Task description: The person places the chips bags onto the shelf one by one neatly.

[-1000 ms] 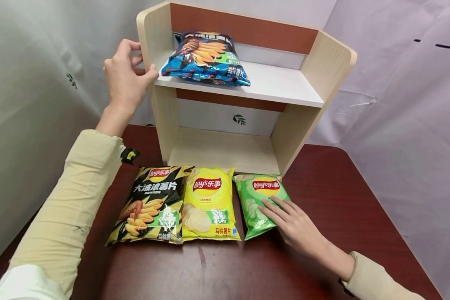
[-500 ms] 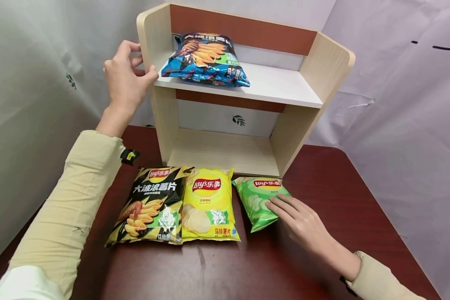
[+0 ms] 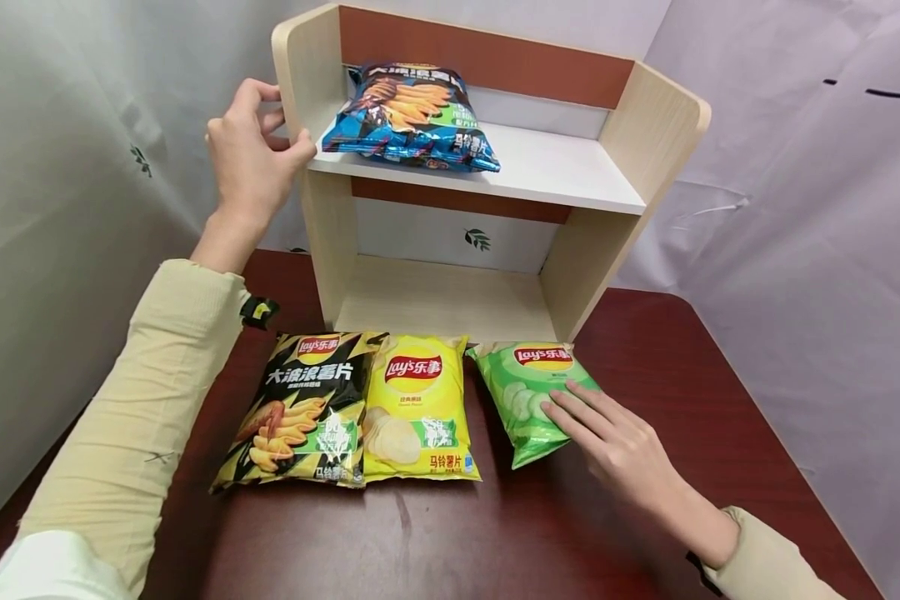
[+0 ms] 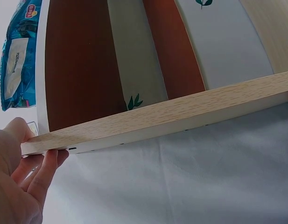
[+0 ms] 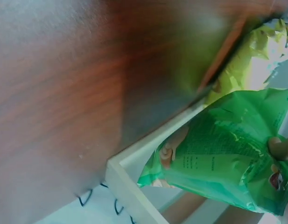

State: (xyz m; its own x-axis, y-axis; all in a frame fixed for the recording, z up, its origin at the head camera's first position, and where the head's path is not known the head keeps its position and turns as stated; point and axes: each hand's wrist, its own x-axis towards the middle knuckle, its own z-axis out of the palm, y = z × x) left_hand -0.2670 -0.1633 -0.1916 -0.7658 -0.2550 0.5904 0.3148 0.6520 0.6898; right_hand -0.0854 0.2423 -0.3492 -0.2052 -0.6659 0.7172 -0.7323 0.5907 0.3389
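Note:
My left hand grips the left side panel of a wooden shelf. In the left wrist view, its thumb lies on one side of the board and fingers on the other. With my right hand I hold a green potato chip bag by its lower right side. The right wrist view shows the thumb pressed into the back of this bag, which is tilted and raised off the table. Left of it lie a yellow chip bag and a black chip bag, side by side.
A blue chip bag lies on the white upper shelf board, towards the left. Below is the wooden bottom board. The shelf stands on a dark red table, with pale curtains around it.
The green bag has lifted off the table and shifted right, its lower end swinging right and up. My right hand has moved right with it. The left hand stays on the panel.

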